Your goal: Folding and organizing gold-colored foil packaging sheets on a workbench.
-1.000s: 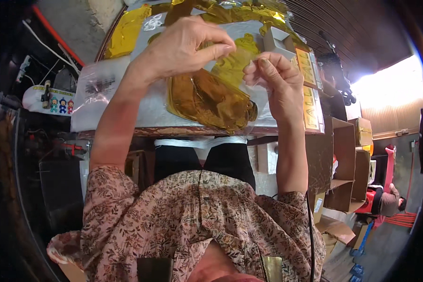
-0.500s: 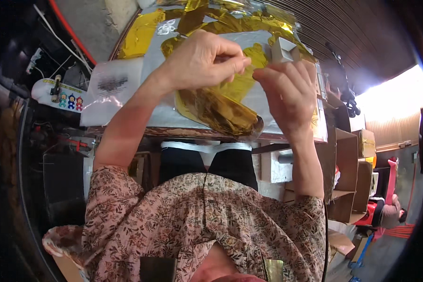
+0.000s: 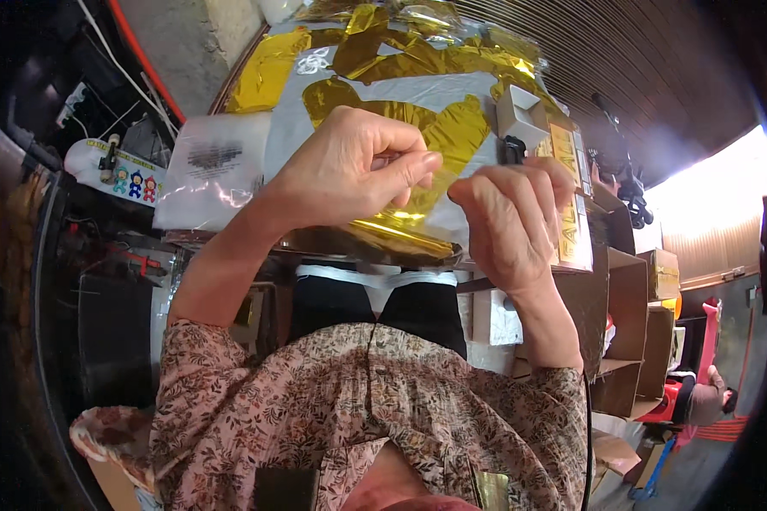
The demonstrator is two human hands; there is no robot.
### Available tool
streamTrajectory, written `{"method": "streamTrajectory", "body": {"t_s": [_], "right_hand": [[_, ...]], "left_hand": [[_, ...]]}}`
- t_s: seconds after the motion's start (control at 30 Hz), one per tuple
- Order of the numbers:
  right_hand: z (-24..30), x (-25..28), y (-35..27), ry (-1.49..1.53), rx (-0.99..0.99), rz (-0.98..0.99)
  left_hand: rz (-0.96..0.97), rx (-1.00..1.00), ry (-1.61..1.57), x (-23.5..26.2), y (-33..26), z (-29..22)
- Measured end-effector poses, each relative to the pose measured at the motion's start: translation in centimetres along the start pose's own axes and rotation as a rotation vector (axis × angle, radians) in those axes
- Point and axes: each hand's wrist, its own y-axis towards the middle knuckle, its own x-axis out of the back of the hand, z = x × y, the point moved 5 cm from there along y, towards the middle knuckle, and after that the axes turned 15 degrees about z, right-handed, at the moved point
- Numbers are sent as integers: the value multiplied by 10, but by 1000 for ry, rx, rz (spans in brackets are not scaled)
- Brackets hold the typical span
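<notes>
Over the near part of the table, my left hand [image 3: 362,166] is closed in a pinch, thumb pressed to the curled fingers. To its right, my right hand [image 3: 520,217] is also closed, with its fingers bent together. A small gap separates the two hands; whatever thin thing they may hold is too small to make out. Shiny gold foil [image 3: 460,136], flat and shaped like a deflated foil balloon, lies beneath and beyond them. Its near end, at the table's front edge, is partly hidden by my left hand.
More gold foil pieces [image 3: 268,72] cover the table's far side, near a coiled white ribbon [image 3: 313,61]. Clear plastic bags [image 3: 217,170] lie at left. A white open box [image 3: 521,112] and a black object [image 3: 514,151] sit at right. Cardboard boxes [image 3: 626,281] stand beyond the table's right side.
Both hands have come down nearer to my body, the right one more so. The black object by the white box now shows. Both hands stay closed.
</notes>
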Motion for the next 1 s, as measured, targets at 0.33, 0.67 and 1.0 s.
{"method": "streamTrajectory", "body": {"t_s": [0.33, 0.67, 1.0], "right_hand": [[-30, -15, 17, 9, -37, 77], [-37, -53, 11, 201, -133, 169], [-28, -65, -4, -53, 10, 56]], "left_hand": [[-127, -69, 90, 23, 1, 37], [-44, -88, -138, 24, 14, 66], [-12, -3, -100, 23, 19, 88]]}}
